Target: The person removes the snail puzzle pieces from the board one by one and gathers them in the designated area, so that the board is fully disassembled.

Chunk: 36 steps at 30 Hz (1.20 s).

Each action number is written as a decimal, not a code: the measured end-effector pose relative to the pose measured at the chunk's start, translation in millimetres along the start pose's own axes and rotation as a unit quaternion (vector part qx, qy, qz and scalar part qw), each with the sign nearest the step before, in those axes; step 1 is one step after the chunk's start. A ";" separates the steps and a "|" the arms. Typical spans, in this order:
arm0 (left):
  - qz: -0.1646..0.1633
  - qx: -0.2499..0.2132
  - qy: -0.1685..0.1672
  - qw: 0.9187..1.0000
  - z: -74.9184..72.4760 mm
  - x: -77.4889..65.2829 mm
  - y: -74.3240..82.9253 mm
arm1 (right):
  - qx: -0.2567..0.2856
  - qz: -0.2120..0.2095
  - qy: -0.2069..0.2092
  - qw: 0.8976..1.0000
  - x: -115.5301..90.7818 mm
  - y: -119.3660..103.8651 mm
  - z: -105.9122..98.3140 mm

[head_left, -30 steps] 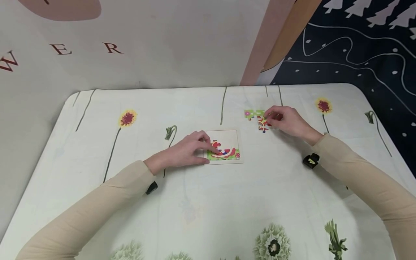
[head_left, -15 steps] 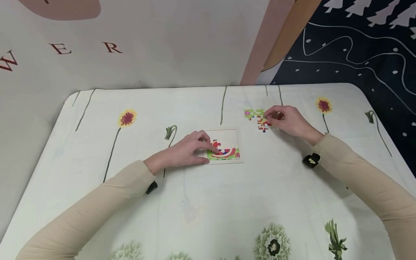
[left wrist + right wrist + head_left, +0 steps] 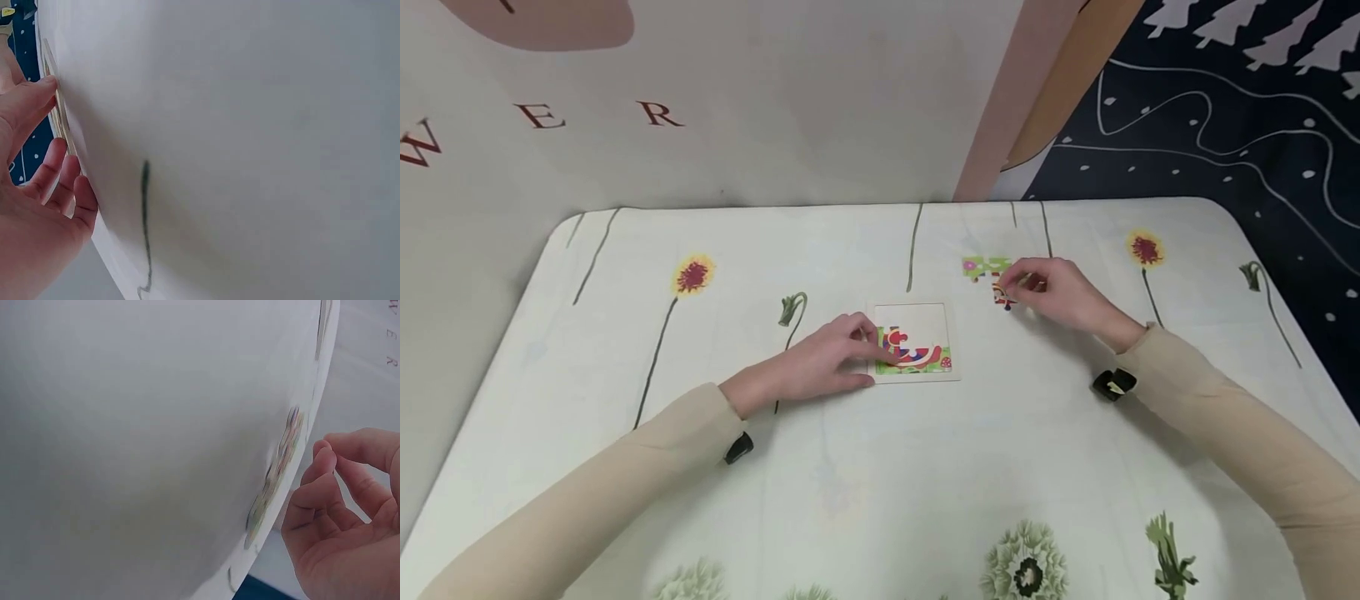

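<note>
A jigsaw board (image 3: 953, 342) with a pale rim lies mid-table in the head view. Red, purple and green jigsaw pieces (image 3: 919, 358) fill its lower part and left side. My left hand (image 3: 820, 358) touches those pieces with an extended index finger, its thumb by the lower left corner. At the back right, my right hand (image 3: 1060, 293) is over loose jigsaw pieces, green ones (image 3: 973, 267) and a red one (image 3: 1002, 297). In the right wrist view, the right fingers (image 3: 312, 497) are curled, with no piece visible between the tips.
A white flower-print cloth (image 3: 865, 467) covers the table. Behind it rises a pale wall (image 3: 820, 125) with letters. A dark patterned surface (image 3: 1210, 158) lies beyond the right edge.
My right hand has shifted slightly left over the loose pieces, covering more of the red one. The left hand has drawn slightly left and down, showing more of the fitted pieces.
</note>
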<state>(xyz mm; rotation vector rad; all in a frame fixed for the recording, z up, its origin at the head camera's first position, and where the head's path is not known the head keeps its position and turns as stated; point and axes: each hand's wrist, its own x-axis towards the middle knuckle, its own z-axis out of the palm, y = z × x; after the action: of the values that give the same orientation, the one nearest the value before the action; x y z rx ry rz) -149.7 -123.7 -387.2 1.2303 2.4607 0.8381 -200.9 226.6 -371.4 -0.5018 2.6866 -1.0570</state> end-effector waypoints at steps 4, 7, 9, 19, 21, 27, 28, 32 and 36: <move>-0.003 0.001 -0.002 1.000 -1.0 -5.9 -0.3 | 0.008 -0.018 -0.010 1.000 0.7 -5.3 7.4; -0.008 0.002 -0.005 1.000 -2.6 -9.1 -1.4 | 0.015 -0.029 -0.016 0.999 1.3 -10.2 12.5; -0.012 0.001 -0.006 1.000 -3.5 -10.8 -2.4 | 0.023 -0.039 -0.021 0.999 2.0 -14.4 16.5; -0.014 -0.030 -0.007 0.999 -5.3 -12.5 -8.1 | 0.070 -0.081 -0.047 0.993 7.0 -35.5 36.4; -0.014 -0.037 -0.005 0.999 -4.7 -11.4 -9.2 | 0.081 -0.083 -0.055 0.992 8.4 -38.1 39.6; -0.018 -0.050 0.003 0.999 -2.9 -7.7 -9.9 | 0.086 -0.079 -0.082 0.990 10.8 -47.9 47.4; -0.017 -0.050 0.004 0.999 -2.7 -7.3 -9.9 | 0.086 -0.075 -0.086 0.990 10.8 -49.9 48.5; -0.017 -0.049 0.008 0.999 -2.8 -7.0 -9.2 | 0.096 -0.068 -0.104 0.988 12.5 -56.9 53.1; -0.018 -0.048 0.008 0.999 -3.1 -7.5 -7.8 | 0.110 -0.065 -0.125 0.984 15.6 -61.6 58.5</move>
<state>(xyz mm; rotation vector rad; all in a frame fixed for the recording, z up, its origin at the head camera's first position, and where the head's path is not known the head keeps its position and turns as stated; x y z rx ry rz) -151.6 -134.6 -389.5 1.1471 2.4180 0.9473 -182.4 142.2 -372.2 -0.7206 2.3143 -1.2175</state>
